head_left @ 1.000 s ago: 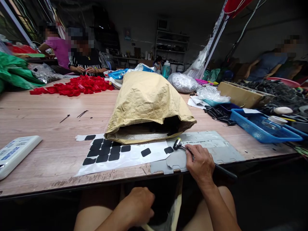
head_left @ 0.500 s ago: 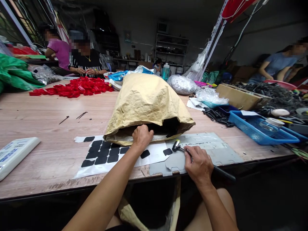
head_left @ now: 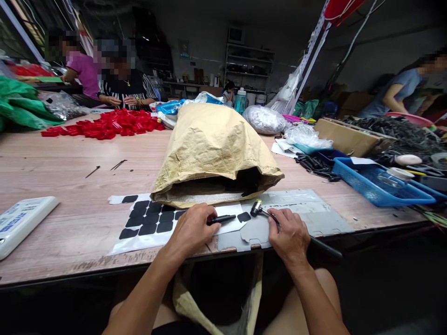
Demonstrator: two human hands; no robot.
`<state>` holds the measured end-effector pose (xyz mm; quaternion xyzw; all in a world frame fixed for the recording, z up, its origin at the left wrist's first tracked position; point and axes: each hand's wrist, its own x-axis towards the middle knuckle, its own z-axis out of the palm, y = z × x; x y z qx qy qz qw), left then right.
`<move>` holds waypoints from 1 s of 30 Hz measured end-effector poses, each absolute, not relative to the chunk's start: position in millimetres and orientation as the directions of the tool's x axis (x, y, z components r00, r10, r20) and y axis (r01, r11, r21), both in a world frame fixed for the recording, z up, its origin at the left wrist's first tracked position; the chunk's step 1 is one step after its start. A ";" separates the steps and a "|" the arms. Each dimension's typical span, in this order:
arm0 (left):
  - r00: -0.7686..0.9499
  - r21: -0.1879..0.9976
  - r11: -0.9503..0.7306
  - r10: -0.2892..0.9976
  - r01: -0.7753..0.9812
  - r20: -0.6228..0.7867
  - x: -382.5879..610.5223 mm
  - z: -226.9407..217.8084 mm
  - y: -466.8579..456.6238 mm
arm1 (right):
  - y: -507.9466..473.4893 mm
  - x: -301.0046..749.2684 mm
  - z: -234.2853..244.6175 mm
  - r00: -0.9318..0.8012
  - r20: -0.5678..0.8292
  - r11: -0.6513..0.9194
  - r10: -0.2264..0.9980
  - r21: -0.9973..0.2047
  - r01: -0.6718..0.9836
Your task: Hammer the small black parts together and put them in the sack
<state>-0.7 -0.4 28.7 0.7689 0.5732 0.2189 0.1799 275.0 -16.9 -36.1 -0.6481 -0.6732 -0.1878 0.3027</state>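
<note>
My left hand (head_left: 191, 228) is closed round a thin black rod-shaped part (head_left: 222, 218), held over the white backing sheet (head_left: 164, 232) that carries several black rubber pads (head_left: 146, 222). My right hand (head_left: 288, 233) grips the black handle of a small hammer (head_left: 259, 208), whose metal head rests on the grey metal plate (head_left: 300, 211) at the table's front edge. The big tan paper sack (head_left: 213, 149) lies just behind both hands, its mouth open toward me.
A blue tray (head_left: 379, 184) and black parts sit at the right, with a cardboard box (head_left: 351, 137) behind them. Red pieces (head_left: 108, 124) are heaped at the far left, near two seated people. A white device (head_left: 21, 221) lies at the left edge.
My left hand rose from my lap, reached into the sack's mouth, and has drawn back holding a black rod over the white sheet. The right hand and hammer stayed put.
</note>
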 end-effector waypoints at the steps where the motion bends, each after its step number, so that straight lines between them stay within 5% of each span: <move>1: 0.257 0.550 -0.287 0.957 0.785 0.133 -2.1 23.9 -4.1 | -16.5 276.3 -36.4 0.020 0.649 0.095 0.760 -0.142 0.985; 7: 0.263 0.659 -0.333 0.942 0.675 0.207 -7.0 2.9 -4.2 | -17.8 280.9 -27.3 -0.008 0.608 0.177 0.794 -0.218 0.960; 14: 0.243 0.708 -0.290 0.955 0.644 0.169 -9.6 -1.0 -1.5 | -42.2 240.8 4.8 -0.030 0.648 0.469 0.761 -0.517 0.716; 30: 0.237 0.756 -0.247 0.964 0.607 0.124 -9.0 -1.8 1.8 | -54.5 192.5 1.9 -0.217 0.579 0.491 0.786 -0.370 0.788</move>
